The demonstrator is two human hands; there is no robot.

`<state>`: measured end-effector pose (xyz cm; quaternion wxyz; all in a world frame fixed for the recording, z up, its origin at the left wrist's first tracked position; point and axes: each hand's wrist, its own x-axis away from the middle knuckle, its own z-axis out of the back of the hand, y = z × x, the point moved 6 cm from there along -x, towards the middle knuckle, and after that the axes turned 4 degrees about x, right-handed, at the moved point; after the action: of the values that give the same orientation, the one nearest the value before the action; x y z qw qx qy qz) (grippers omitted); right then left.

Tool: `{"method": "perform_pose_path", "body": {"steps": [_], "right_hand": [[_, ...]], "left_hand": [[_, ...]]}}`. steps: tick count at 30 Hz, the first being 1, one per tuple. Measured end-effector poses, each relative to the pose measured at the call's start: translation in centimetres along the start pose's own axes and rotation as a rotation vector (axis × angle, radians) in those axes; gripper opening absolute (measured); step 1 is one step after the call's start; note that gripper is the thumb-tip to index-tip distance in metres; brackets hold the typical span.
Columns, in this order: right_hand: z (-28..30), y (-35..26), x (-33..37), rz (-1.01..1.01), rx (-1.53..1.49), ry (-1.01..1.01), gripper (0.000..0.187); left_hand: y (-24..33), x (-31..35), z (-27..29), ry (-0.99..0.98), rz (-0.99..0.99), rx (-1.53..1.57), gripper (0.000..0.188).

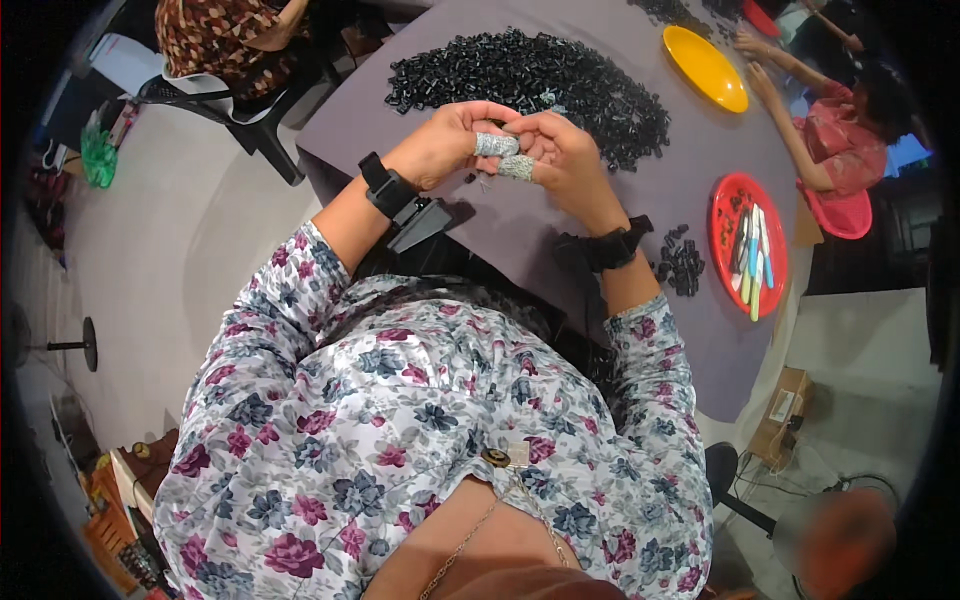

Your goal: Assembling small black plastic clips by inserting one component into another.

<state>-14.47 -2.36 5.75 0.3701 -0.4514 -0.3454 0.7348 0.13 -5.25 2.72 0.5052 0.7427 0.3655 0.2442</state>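
My left hand (452, 147) and my right hand (573, 160) meet over the near edge of the table, fingertips together. Between them a small dark piece (497, 123) partly shows, pinched and mostly covered by fingers. Silvery wrapping covers a finger of my left hand, and my right thumb has a pale wrap. Just beyond both hands spreads a large heap of small black plastic pieces (520, 70). A smaller pile of black pieces (681, 262) lies to the right, beside my right wrist.
A red plate (722, 205) with several slim-handled tools (755, 255) and black bits stands at right on the purple-grey table (640, 215). Farther back is a yellow plate (690, 60). Another person in red (840, 140) reaches in from the far right. A black chair (260, 130) stands at left.
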Motion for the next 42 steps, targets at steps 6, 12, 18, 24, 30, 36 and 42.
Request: {"method": "perform_pose_path", "body": {"steps": [6, 12, 18, 24, 30, 36, 42], "right_hand": [[-1.0, -1.9, 0.3, 0.063, 0.286, -0.057, 0.024], [-2.3, -1.0, 1.6, -0.068, 0.299, -0.155, 0.023], [-3.4, -2.4, 2.0, 0.204, 0.612, -0.23, 0.035], [-2.9, -3.0, 2.2, 0.216, 0.514, -0.198, 0.029], [1.2, -3.8, 0.3, -0.004, 0.684, -0.081, 0.023], [10.5, 2.6, 2.4, -0.346, 1.038, 0.059, 0.014], [13.1, 2.8, 3.8, -0.521, 0.924, 0.045, 0.022]], "left_hand": [[-0.1, 1.7, -0.2, -0.001, 0.027, 0.049, 0.041], [-1.4, 2.9, 0.4, 0.052, 0.101, 0.02, 0.048], [-1.2, 2.5, 0.3, -0.224, 0.074, -0.068, 0.052], [0.5, 2.8, -1.3, -0.261, 0.033, -0.053, 0.047], [1.8, 1.3, -0.5, 0.014, -0.061, -0.131, 0.034], [-1.0, 1.7, 0.4, 0.103, -0.152, -1.03, 0.024], [-0.3, 1.7, -0.8, 0.038, -0.187, -1.275, 0.027]]}}
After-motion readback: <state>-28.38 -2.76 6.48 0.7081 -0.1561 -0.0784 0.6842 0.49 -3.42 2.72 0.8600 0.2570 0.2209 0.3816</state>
